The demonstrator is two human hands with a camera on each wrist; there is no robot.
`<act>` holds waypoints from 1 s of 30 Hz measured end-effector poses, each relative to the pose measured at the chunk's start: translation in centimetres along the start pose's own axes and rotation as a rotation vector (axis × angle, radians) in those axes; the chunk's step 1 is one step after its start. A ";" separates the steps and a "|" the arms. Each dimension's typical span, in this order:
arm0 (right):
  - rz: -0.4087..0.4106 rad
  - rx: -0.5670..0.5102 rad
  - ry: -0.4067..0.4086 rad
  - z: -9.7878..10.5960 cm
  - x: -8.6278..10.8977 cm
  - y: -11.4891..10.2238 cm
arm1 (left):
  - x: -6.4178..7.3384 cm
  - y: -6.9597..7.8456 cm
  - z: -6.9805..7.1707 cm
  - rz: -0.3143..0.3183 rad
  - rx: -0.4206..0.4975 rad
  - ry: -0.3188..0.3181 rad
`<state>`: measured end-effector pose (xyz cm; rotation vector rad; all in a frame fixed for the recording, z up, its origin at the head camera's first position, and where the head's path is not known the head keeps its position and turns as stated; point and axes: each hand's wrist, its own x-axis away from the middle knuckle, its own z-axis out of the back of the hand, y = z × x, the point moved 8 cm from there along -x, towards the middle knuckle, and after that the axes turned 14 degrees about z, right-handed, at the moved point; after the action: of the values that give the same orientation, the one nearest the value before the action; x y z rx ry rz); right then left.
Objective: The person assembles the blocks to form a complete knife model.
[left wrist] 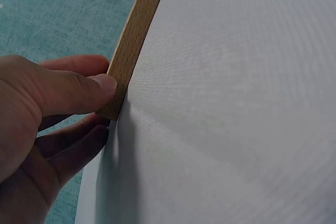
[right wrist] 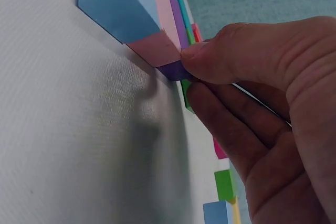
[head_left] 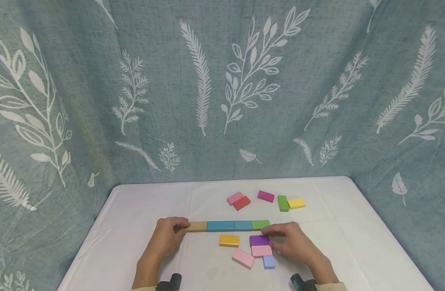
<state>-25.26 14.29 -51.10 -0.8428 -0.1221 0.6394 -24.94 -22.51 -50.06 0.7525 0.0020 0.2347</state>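
Note:
A straight row of blocks lies on the white cloth: a natural wood block (head_left: 197,226), a long blue block (head_left: 220,226), a shorter blue block (head_left: 243,226) and a green block (head_left: 260,225). My left hand (head_left: 168,236) pinches the wood block's outer end between thumb (left wrist: 105,85) and fingers. At the other side, my right hand (head_left: 293,242) pinches the right end of a purple block (head_left: 259,241), just in front of the green one. Against the purple block lies a pink block (head_left: 261,251), with a light blue block (head_left: 268,262) at its near edge.
A yellow block (head_left: 229,241) and another pink block (head_left: 243,258) lie in front of the row. Behind it are pink (head_left: 235,198), red (head_left: 242,203), magenta (head_left: 266,196), green (head_left: 283,203) and yellow (head_left: 296,203) blocks. A patterned curtain (head_left: 215,161) hangs behind the table.

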 end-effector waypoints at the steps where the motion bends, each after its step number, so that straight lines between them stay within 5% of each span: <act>1: -0.003 -0.004 -0.004 0.0 0.0 0.0 | 0.0 0.0 0.0 0.002 -0.001 -0.001; 30: -0.016 0.090 0.025 0.1 0.2 0.1 | -0.2 -0.4 -0.2 0.016 -0.008 -0.008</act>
<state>-25.12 14.52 -51.13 -0.7623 -0.0772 0.6145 -25.08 -22.67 -50.47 0.7455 -0.0120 0.2466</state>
